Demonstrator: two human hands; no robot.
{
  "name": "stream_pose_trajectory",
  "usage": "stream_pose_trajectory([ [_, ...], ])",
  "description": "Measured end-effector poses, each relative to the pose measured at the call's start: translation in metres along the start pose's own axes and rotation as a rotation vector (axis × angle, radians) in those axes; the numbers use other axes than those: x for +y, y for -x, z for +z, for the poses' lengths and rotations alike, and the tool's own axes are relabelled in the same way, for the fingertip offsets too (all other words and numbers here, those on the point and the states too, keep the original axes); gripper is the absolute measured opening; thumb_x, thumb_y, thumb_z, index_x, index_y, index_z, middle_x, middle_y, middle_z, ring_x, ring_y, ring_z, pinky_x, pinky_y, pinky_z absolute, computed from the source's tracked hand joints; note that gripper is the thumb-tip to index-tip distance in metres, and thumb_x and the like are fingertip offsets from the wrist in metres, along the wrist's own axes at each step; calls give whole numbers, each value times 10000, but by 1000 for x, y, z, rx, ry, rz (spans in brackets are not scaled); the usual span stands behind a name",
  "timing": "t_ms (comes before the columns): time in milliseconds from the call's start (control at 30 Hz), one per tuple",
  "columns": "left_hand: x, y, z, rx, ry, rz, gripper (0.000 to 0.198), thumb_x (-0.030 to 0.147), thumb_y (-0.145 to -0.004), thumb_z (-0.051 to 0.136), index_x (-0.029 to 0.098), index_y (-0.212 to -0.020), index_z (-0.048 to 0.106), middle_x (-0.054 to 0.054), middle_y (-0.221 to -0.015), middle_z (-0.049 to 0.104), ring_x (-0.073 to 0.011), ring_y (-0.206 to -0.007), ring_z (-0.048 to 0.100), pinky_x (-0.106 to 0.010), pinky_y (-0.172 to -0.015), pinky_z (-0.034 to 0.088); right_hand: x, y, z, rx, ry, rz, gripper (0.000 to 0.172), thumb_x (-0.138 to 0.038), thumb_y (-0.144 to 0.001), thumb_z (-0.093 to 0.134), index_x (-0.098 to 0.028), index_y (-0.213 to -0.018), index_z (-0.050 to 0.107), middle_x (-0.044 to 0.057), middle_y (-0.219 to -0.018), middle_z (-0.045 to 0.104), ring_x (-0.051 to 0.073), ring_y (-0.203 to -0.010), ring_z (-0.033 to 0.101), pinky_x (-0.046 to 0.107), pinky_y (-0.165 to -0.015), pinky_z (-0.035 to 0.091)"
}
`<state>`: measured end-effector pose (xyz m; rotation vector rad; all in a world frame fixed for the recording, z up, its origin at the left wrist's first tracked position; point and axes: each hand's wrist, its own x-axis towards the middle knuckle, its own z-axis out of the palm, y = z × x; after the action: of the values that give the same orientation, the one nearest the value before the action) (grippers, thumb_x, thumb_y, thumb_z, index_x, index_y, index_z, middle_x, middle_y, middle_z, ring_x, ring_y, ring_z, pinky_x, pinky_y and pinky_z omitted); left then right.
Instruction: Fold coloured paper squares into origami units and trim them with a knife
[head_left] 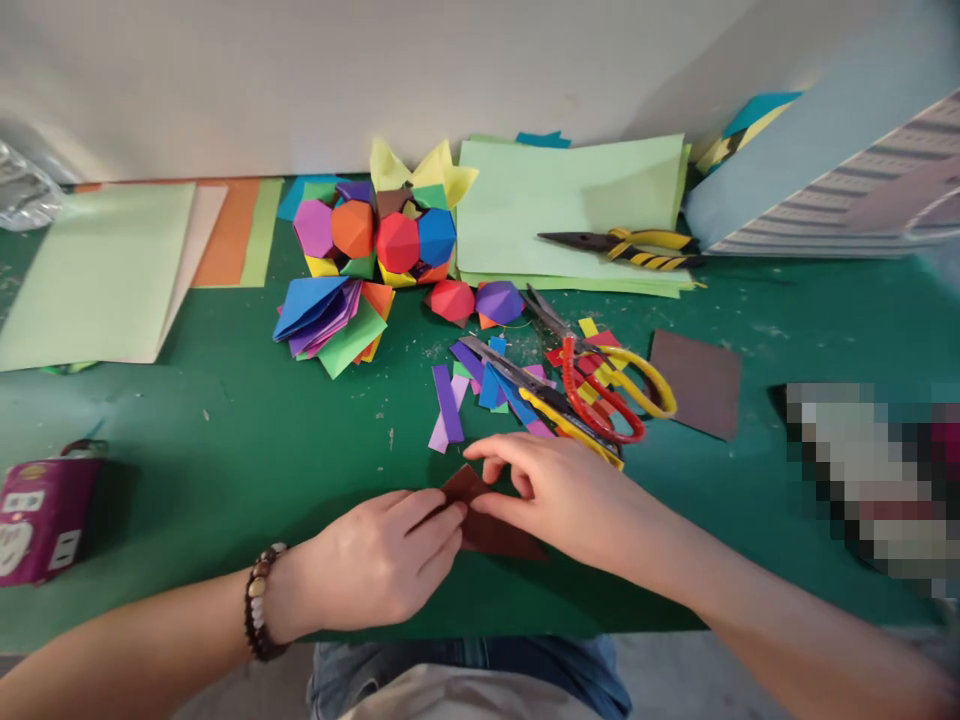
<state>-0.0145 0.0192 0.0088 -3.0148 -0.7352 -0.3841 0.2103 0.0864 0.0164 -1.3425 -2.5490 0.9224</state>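
A small piece of folded brown paper [499, 535] lies near the table's front edge, between my two hands. From the left, my left hand [375, 555] is closed on it, its fingertips pressing the upper part. My right hand [540, 490] curves around its other side: the thumb touches the paper and the bent index finger is by the upper corner. The palm sides of both hands are hidden. Just beyond my hands lie colourful paper strips [448, 405], red-and-yellow-handled scissors [600, 390] and a yellow-handled cutting tool [566, 420], partly covered by the scissors.
Brown paper [697, 385] lies right of the scissors. Behind are multicoloured folded-paper shapes [397, 245], a fan of coloured papers [334, 320], and pliers [622, 248] on pale green sheets [570, 185]. More sheets [97, 270] and a purple box [49, 520] are left; a blurred object [862, 480] is right.
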Motion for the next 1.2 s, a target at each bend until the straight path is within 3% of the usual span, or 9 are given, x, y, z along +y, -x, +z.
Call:
stream_pose_trajectory([
  [167,-5,2,-9,87,-51,132,236,172,-913,543,97,-1067,705,-128,-1151,725,-242,-1075,680,-368,-949,571,0,-7,-4,-158,-56,-39,256,-198,-752,756,-247,-996,695,-57,-704,659,115,-603,600,236,-516,412],
  [300,-11,-2,-14,211,-78,180,194,192,-881,595,102,-994,724,-109,-1035,757,-254,-1021,704,-381,-949,577,3,-10,-3,-218,-228,-113,379,-218,-727,784,-276,-1080,658,-18,-923,634,120,-730,594,231,-587,451],
  [400,-11,-8,-19,335,-81,180,141,157,-860,599,120,-891,732,-91,-990,759,-247,-1063,689,-352,-987,553,4,-12,-4,-256,-422,-132,191,-288,-769,748,-244,-921,642,5,-990,606,128,-787,570,243,-639,456],
  [467,-8,-14,-20,451,-17,56,148,91,-834,610,138,-921,720,-86,-1072,735,-246,-1174,630,-364,-1054,504,6,-13,-9,-235,-558,-132,166,-312,-779,723,-217,-790,588,14,-989,615,148,-846,569,273,-724,459],
  [567,-1,-29,-15,654,422,-468,383,48,-857,563,197,-1208,599,-111,-1211,649,-256,-1211,595,-419,-978,552,14,-13,-19,-181,-744,-39,160,-348,-824,639,-216,-791,556,2,-867,615,162,-813,569,293,-727,449],
  [667,1,-48,-9,548,1182,-954,377,208,-937,524,230,-1309,467,-80,-1051,632,-191,-831,715,-322,-648,625,22,-11,-25,-121,-795,68,141,-364,-845,591,-224,-851,573,-21,-774,566,151,-722,544,268,-633,422],
  [767,-4,-62,-3,419,1599,-1206,352,336,-901,615,189,-1198,495,8,-820,606,-119,-532,655,-235,-468,551,25,-11,-26,-137,-827,76,91,-310,-837,580,-230,-879,592,-19,-794,582,148,-733,561,253,-627,429],
  [933,-10,-64,3,382,1733,-1256,301,406,-840,680,113,-838,607,-9,-626,633,-112,-520,645,-191,-491,529,21,-11,-23,-176,-866,70,132,-266,-834,563,-237,-944,629,-6,-844,645,153,-748,611,242,-618,469],
  [1200,-11,-59,8,438,1949,-1296,203,318,-797,700,125,-743,665,-37,-629,699,-141,-571,693,-209,-555,561,20,-10,-8,4,-766,-28,156,-258,-900,557,-264,-968,697,2,-881,717,132,-764,666,210,-641,516],
])
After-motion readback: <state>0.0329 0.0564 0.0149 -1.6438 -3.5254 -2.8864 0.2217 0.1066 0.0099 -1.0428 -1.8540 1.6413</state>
